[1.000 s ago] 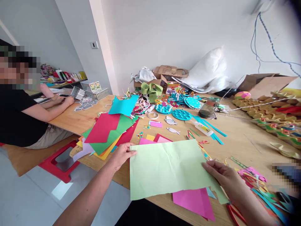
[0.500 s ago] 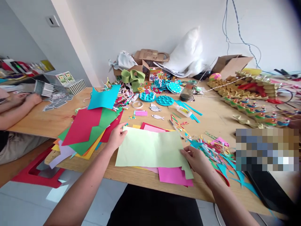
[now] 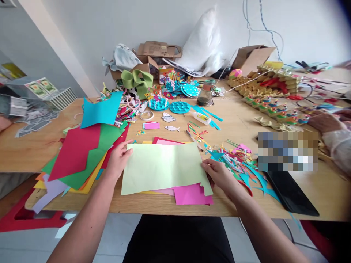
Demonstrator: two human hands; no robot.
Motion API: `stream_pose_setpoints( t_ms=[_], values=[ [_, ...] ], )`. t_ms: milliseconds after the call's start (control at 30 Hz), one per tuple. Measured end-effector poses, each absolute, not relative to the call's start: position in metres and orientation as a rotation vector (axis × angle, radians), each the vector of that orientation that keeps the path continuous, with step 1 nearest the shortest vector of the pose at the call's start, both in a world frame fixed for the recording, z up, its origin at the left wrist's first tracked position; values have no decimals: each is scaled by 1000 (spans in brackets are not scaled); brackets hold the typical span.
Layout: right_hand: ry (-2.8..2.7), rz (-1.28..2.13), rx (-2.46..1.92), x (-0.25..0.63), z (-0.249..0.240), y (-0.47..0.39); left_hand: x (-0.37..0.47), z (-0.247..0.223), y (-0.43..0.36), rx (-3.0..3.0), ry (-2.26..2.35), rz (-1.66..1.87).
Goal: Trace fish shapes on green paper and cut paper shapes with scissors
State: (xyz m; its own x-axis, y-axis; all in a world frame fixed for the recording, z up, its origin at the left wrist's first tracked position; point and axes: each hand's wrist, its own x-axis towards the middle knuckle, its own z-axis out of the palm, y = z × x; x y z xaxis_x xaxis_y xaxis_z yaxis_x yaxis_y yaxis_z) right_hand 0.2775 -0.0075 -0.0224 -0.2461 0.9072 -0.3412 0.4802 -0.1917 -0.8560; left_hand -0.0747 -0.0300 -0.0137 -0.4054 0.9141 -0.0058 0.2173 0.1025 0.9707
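Note:
A pale green sheet of paper (image 3: 161,168) is held up by its two sides, with a jagged cut at its lower right corner. My left hand (image 3: 119,157) pinches its upper left edge, and my right hand (image 3: 219,173) grips its right edge. Beneath it lie a magenta sheet (image 3: 192,196) and other coloured sheets, mostly covered. To the left of my left hand rests a pile of coloured paper with a red sheet (image 3: 75,149) and a blue sheet (image 3: 102,111) on top. Paper scraps (image 3: 236,160) lie beyond my right hand.
A glue bottle (image 3: 201,118), a roll of tape (image 3: 146,115) and paper fish (image 3: 172,128) lie behind the sheet. Farther back stand a glass jar (image 3: 205,94) and cardboard boxes (image 3: 159,49). A black phone-like slab (image 3: 292,193) lies at right, near another person's hand (image 3: 323,120).
My view has swung to the right, so things on the table appear farther left. Both hands still hold the green sheet. Another person's hand and sleeve now show at the right.

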Motion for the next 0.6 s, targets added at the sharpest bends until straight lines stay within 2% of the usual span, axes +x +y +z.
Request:
stream_pose_setpoints(
  t_ms=[133,600],
  values=[
    [-1620,1509,-1553,274,-14,-7,-77,-9,-36,1026,1610,1363],
    [-1599,1335,-1432,284,-1,17,-74,11,-63,843,1478,1277]
  ],
)
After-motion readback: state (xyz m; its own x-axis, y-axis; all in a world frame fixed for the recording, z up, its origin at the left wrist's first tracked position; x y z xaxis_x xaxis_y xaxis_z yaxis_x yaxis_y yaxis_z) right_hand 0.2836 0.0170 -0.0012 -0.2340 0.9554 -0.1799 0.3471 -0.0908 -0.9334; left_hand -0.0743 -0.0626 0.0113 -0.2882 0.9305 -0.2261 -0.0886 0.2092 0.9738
